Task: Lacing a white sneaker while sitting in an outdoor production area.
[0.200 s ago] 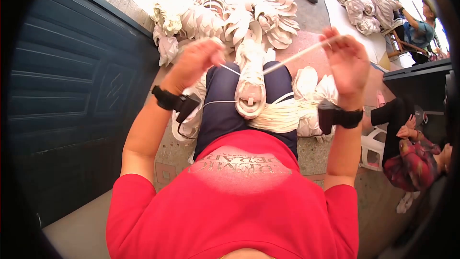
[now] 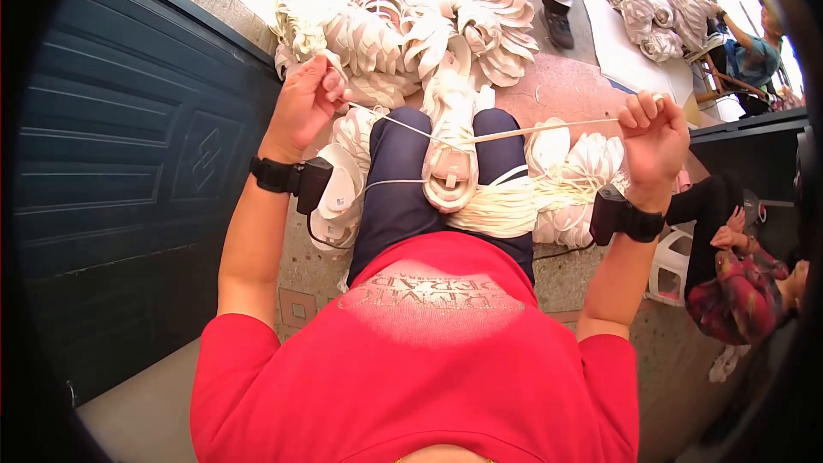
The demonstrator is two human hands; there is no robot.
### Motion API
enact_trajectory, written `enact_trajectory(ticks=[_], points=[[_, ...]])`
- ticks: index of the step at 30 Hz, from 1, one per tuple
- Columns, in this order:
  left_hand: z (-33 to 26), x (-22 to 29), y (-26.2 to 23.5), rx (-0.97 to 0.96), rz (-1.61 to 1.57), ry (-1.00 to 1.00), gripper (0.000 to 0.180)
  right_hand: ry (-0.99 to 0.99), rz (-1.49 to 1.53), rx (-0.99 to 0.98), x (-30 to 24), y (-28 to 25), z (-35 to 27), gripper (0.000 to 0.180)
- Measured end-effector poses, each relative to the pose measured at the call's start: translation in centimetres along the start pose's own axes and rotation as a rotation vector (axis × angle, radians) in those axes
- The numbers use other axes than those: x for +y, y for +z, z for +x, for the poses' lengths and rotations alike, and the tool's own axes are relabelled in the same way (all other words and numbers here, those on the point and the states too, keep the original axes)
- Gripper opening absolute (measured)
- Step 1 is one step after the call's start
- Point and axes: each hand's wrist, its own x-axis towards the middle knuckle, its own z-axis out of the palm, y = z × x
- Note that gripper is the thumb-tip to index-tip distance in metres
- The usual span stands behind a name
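A white shoe upper [image 2: 450,173] lies between my thighs, its opening toward me. A pale shoelace [image 2: 549,127] runs out from it to both sides and is stretched taut. My left hand [image 2: 307,107], raised at the far left, is closed on one end of the lace. The other end is pinched in my closed right hand [image 2: 653,137], out at the right. Across my right thigh lies a bundle of cream laces [image 2: 493,209]. A thin white cord [image 2: 390,181] crosses my left thigh to the shoe upper.
Stacked white shoe uppers [image 2: 480,26] are piled ahead of my knees. More uppers lie at my left [image 2: 339,189] and right [image 2: 570,159]. A dark blue door [image 2: 111,146] stands at the left. People sit at the right; another person's leg [image 2: 557,0] is ahead.
My hands have moved farther apart, the left going outward to the left and the right outward and down. The lace is now pulled straight on both sides. The person ahead has stepped closer.
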Motion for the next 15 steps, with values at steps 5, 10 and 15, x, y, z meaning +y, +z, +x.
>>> enact_trajectory(ticks=[5, 10, 15], points=[[-0.1, 0.2, -1.1, 0.009, 0.008, -0.035, 0.022, -0.075, -0.217, -0.001, -1.5, 1.5, -0.3, 0.02], [0.2, 1.8, -1.6, 0.05, -0.009, 0.08, 0.02, -0.053, -0.7, 0.147, 2.2, 0.0, 0.6, 0.018], [0.8, 2.6, -1.8, 0.048, -0.042, 0.116, 0.02, 0.201, -1.233, -0.028, 10.7, -4.0, -2.1, 0.019]])
